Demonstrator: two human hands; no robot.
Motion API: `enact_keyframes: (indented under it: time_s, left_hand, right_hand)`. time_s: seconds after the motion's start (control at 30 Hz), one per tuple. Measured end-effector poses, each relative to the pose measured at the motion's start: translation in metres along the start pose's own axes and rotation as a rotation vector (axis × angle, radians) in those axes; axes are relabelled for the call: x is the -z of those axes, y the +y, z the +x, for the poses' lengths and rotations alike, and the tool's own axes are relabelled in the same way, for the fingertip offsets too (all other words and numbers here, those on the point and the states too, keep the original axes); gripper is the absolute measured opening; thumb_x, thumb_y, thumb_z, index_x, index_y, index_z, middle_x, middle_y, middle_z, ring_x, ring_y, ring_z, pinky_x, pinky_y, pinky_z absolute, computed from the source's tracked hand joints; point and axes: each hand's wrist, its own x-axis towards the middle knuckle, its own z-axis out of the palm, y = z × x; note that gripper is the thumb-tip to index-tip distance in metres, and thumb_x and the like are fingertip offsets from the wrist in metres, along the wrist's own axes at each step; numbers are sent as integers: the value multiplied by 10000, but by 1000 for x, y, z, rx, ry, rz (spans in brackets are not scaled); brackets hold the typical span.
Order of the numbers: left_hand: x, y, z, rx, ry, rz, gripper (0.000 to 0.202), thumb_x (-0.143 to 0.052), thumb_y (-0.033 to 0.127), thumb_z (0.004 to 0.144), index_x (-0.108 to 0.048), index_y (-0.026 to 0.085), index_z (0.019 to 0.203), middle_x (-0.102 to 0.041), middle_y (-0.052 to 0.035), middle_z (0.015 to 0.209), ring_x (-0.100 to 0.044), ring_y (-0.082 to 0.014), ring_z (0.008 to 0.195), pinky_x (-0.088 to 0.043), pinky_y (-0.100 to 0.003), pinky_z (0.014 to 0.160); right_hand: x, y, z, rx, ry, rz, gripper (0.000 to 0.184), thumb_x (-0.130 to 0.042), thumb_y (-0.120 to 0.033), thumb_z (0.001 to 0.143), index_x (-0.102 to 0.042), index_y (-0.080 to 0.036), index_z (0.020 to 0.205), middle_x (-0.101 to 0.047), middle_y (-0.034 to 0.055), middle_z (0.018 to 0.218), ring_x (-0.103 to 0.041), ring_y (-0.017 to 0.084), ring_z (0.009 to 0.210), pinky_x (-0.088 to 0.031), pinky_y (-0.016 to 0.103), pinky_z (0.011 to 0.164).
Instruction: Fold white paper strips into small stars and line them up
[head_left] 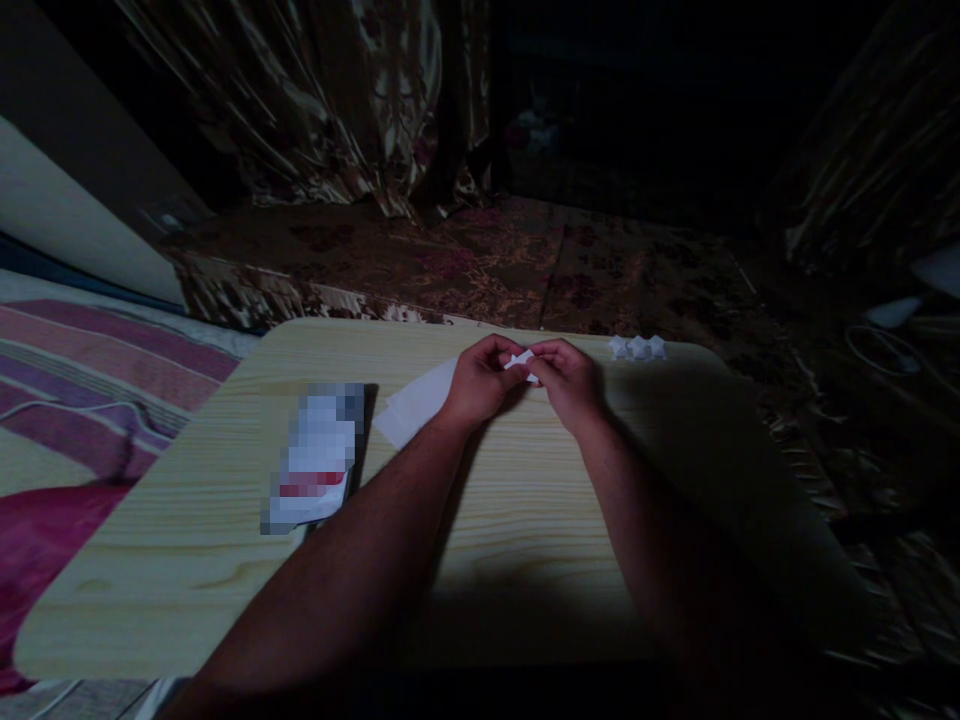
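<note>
Towards twelve o'clock on a pale worktop [525, 520], near its far edge, a left hand [480, 385] and a right hand [571, 385] met around a small white folded paper [523, 362]. The fingers of both were curled nearly closed, pinching it from either side. It looked very light, thin and easily crushed, probably crisp enough to crease and best held gently by its edges. From it, flat, smooth white sheets [412, 400] lay towards nine o'clock; three puffy, pointed white stars [638, 347] sat in a close row at three; a pixelated slab [315, 450] lay at eight. Streaked wood grain and rounded corners marked the worktop.
</note>
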Motion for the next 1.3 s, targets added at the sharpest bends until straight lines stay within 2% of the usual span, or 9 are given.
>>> enact_keyframes:
  time_s: [0.13,0.37,0.67,0.93,1.3]
  left_hand:
    - [2,-2,0,-3,30,49,208,-736,244,670,-639,157,832,-609,20,616,-531,-93,531,-402,-213,514]
    - [3,-4,1,5,66,58,121,-682,214,682,-659,165,790,-542,36,555,-464,-85,489,-382,-215,490]
    - [3,0,1,31,95,48,108,-666,200,663,-656,166,765,-579,22,585,-497,-94,504,-406,-220,499]
    - [5,-1,4,31,101,24,84,-662,193,669,-645,163,746,-589,16,597,-517,-95,516,-410,-218,502]
    - [1,4,0,89,52,-49,302,-787,280,619,-587,167,814,-627,10,640,-543,-100,502,-417,-225,482]
  right_hand:
    - [-1,4,0,-7,28,-34,155,-682,-313,688,-625,-177,735,-625,-20,610,-554,112,539,-449,236,511]
    - [-2,3,0,-31,-1,-18,153,-685,-314,686,-618,-187,741,-639,-21,610,-568,118,531,-470,240,498]
    - [1,1,-1,-5,-58,-21,130,-646,-283,708,-629,-203,809,-636,-39,626,-564,104,514,-466,232,497]
    - [3,-5,-3,10,-67,-38,89,-619,-248,712,-663,-201,774,-651,-30,627,-586,109,520,-470,239,510]
    - [1,0,-3,47,-4,-77,92,-641,-245,703,-699,-199,757,-659,-13,635,-591,128,572,-486,260,554]
